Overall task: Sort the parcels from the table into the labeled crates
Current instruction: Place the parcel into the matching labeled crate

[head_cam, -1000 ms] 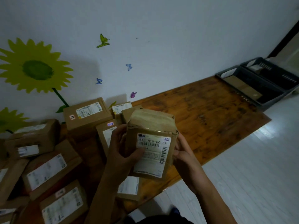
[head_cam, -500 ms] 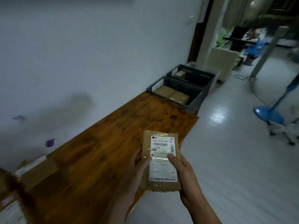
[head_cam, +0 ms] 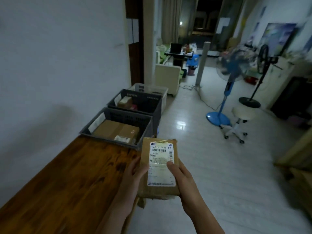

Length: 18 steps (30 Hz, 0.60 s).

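A brown cardboard parcel (head_cam: 160, 168) with a white shipping label facing up is held in front of me, past the wooden table's (head_cam: 67, 183) right edge. My left hand (head_cam: 135, 173) grips its left side. My right hand (head_cam: 180, 176) grips its right side, thumb lying on the label. Ahead, at the table's far end, stands a dark grey crate (head_cam: 145, 129) holding a large brown box. Behind it a second dark crate (head_cam: 157, 105) holds a small parcel. A white crate (head_cam: 150, 87) stands behind that one.
A blue standing fan (head_cam: 226, 88) and a white wheeled stool (head_cam: 241, 119) stand on the pale tiled floor to the right. A black stand (head_cam: 253, 92) is farther right. A white wall runs along the left. A cream cabinet (head_cam: 167, 78) sits past the crates.
My view has swung right, away from the pile of parcels on the table and toward the crates. Both hands still hold the parcel, which has tilted label-up and come nearer the crates.
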Motion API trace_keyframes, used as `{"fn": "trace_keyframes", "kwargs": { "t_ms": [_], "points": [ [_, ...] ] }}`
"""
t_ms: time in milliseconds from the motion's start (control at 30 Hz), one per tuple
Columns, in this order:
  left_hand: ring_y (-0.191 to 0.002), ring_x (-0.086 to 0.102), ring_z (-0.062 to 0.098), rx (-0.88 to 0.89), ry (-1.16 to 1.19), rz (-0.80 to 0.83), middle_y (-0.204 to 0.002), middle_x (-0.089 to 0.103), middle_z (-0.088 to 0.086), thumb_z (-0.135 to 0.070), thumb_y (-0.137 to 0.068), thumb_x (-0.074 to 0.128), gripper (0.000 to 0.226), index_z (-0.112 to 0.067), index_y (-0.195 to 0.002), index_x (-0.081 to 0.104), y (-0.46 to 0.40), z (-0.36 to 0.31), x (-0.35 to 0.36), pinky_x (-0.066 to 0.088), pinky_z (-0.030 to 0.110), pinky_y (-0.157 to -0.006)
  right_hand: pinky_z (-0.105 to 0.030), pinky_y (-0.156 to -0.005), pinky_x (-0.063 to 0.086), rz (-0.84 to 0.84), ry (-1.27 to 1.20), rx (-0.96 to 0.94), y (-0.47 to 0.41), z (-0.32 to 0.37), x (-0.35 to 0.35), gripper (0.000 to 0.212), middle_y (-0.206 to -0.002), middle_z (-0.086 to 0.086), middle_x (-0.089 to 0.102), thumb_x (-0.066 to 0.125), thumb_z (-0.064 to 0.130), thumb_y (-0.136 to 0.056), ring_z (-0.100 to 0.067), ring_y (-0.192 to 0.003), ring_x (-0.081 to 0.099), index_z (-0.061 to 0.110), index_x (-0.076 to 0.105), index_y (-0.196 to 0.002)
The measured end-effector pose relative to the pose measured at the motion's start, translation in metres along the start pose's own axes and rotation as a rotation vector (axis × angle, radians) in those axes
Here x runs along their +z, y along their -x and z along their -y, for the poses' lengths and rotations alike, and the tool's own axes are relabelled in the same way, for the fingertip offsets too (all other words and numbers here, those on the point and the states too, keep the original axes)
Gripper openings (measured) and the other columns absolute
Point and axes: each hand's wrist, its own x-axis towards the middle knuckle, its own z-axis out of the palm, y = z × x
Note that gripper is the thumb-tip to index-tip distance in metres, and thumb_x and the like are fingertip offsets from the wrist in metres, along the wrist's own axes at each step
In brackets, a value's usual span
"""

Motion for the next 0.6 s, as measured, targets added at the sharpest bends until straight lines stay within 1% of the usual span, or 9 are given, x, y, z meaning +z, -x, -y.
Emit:
{"fn": "trace_keyframes", "kwargs": {
  "t_ms": [67,133,200,267,333,433,500,567,600],
  "points": [
    [-0.108,0.06,0.003,-0.05,0.046,0.064,-0.127,0.06,-0.011,-0.042,-0.095,0.061,0.043,-0.031,-0.135,0.05,-0.052,-0.025,0.015,0.043,0.008,-0.069,-0.049,-0.099,0.056,-0.047,-0.002,-0.015,-0.049,0.017,-0.007,0.032,-0.118,0.005,0.075,0.056,0.04,-0.101,-0.021,-0.109,0.072,0.035,0.064,-0.131],
    [-0.085,0.06,0.001,-0.131,0.171,0.15,-0.106,0.063,-0.013,-0.035,-0.094,0.062,0.037,-0.036,-0.128,0.048,-0.096,-0.046,0.025,0.044,0.018,-0.061,-0.05,-0.098,0.056,-0.093,-0.03,-0.001,-0.088,0.035,-0.012,0.031,-0.116,0.001,0.076,0.056,0.036,-0.102,-0.023,-0.106,0.073,0.031,0.064,-0.131],
    [-0.075,0.06,0.002,-0.178,0.182,0.167,-0.093,0.06,-0.016,-0.032,-0.095,0.063,0.034,-0.039,-0.123,0.047,-0.15,-0.07,0.039,0.045,0.02,-0.057,-0.05,-0.096,0.057,-0.135,-0.04,-0.001,-0.134,0.059,-0.021,0.031,-0.115,0.0,0.076,0.058,0.035,-0.101,-0.024,-0.104,0.074,0.03,0.064,-0.131],
    [-0.067,0.068,0.003,-0.179,0.212,0.154,-0.09,0.065,-0.014,-0.03,-0.093,0.065,0.029,-0.039,-0.118,0.052,-0.207,-0.084,0.05,0.05,0.019,-0.051,-0.051,-0.094,0.058,-0.167,-0.049,-0.01,-0.179,0.088,-0.032,0.03,-0.114,-0.001,0.076,0.06,0.035,-0.1,-0.025,-0.102,0.074,0.031,0.064,-0.129],
    [-0.072,0.074,0.008,-0.152,0.248,0.146,-0.089,0.075,-0.007,-0.028,-0.091,0.069,0.033,-0.035,-0.121,0.056,-0.257,-0.093,0.062,0.054,0.02,-0.053,-0.051,-0.093,0.058,-0.18,-0.041,-0.008,-0.225,0.113,-0.043,0.033,-0.113,-0.001,0.076,0.062,0.039,-0.097,-0.025,-0.101,0.075,0.034,0.062,-0.129],
    [-0.085,0.076,0.02,-0.172,0.244,0.137,-0.095,0.077,0.0,-0.03,-0.088,0.072,0.045,-0.031,-0.13,0.056,-0.33,-0.097,0.083,0.058,0.034,-0.068,-0.051,-0.09,0.06,-0.172,-0.021,0.027,-0.291,0.136,-0.063,0.038,-0.11,-0.001,0.077,0.066,0.044,-0.093,-0.025,-0.098,0.076,0.037,0.061,-0.129],
    [-0.084,0.074,0.015,-0.164,0.252,0.116,-0.096,0.073,-0.002,-0.03,-0.089,0.072,0.041,-0.031,-0.127,0.056,-0.375,-0.096,0.1,0.056,0.035,-0.073,-0.051,-0.09,0.06,-0.186,-0.011,0.025,-0.335,0.146,-0.077,0.036,-0.107,-0.001,0.078,0.066,0.042,-0.093,-0.024,-0.096,0.076,0.035,0.063,-0.128],
    [-0.072,0.071,0.002,-0.161,0.23,0.116,-0.097,0.067,-0.008,-0.029,-0.092,0.069,0.035,-0.032,-0.124,0.053,-0.427,-0.094,0.121,0.055,0.024,-0.063,-0.051,-0.092,0.059,-0.19,-0.006,0.025,-0.387,0.155,-0.097,0.033,-0.107,-0.002,0.078,0.066,0.037,-0.094,-0.025,-0.097,0.076,0.031,0.065,-0.127],
    [-0.068,0.071,-0.001,-0.161,0.213,0.125,-0.098,0.067,-0.007,-0.029,-0.094,0.068,0.036,-0.031,-0.125,0.051,-0.455,-0.093,0.131,0.054,0.02,-0.057,-0.051,-0.093,0.058,-0.191,-0.008,0.024,-0.414,0.16,-0.108,0.033,-0.107,-0.004,0.078,0.066,0.034,-0.095,-0.025,-0.098,0.076,0.029,0.065,-0.127]
  ]
}}
